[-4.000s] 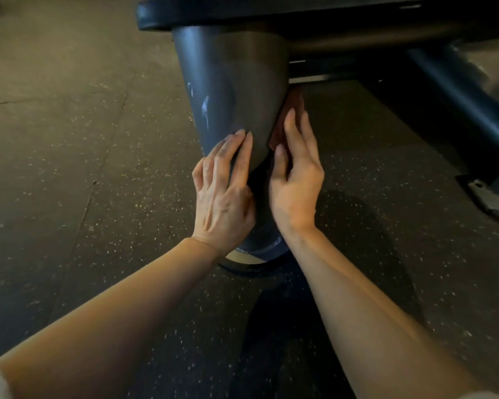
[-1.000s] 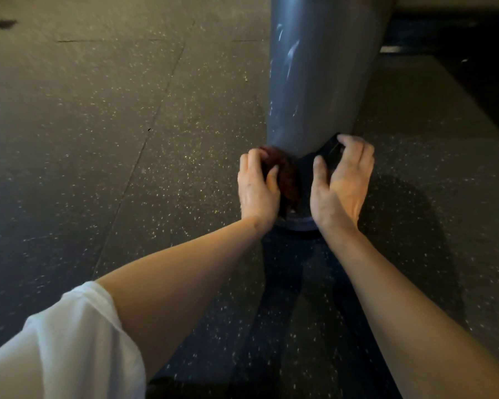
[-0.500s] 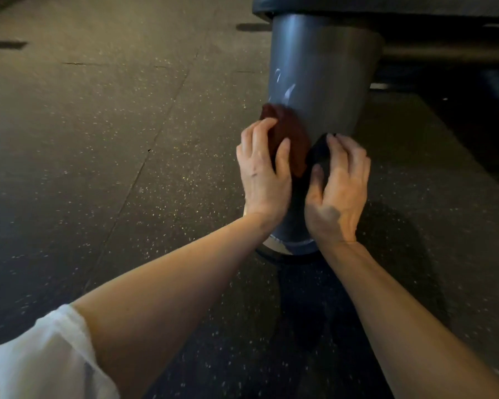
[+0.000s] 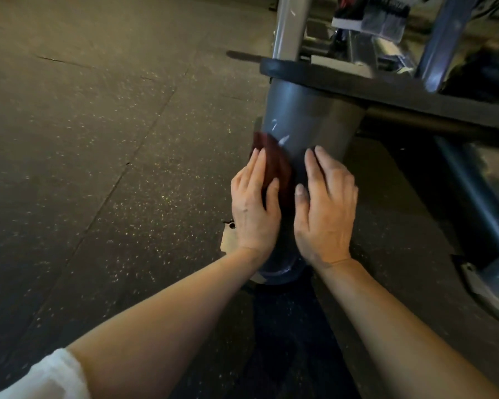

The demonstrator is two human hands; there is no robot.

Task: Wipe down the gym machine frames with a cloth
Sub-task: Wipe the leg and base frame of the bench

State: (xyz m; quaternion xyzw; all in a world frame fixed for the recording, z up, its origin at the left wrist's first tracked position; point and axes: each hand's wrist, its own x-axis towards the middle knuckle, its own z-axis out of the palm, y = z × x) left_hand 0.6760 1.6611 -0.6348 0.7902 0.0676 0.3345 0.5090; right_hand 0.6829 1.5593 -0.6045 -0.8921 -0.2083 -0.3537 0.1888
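Cloth [image 4: 274, 165]: dark red, soft and matte, folded flat; pressed against the left face of the frame leg, part hidden under the fingers. Long axis along the leg, running up and away.

Frame leg [image 4: 300, 128]: thick grey tube, smooth and glossy, oval or round in section, marked with pale scuffs near the cloth. Rises from the floor, leaning away and slightly right; lower end on a pale flat foot plate [image 4: 228, 240], upper end meeting a black padded edge [image 4: 386, 84].

Left hand [image 4: 255, 208]: fingers straight, flat on the cloth, holding it to the tube by pressure, not curled round it.

Right hand [image 4: 326, 208]: fingers straight and together, laid flat on the right face of the tube, holding nothing; thumb just beside the cloth.

White sleeve [image 4: 46, 378]: at the left forearm.

Floor [image 4: 98, 168]: dark rubber tiles, speckled, seams visible.

Behind: lighter upright posts [image 4: 288, 27]; blurred, possibly weight plates at top right. Second grey tube [image 4: 473, 191] low at right.
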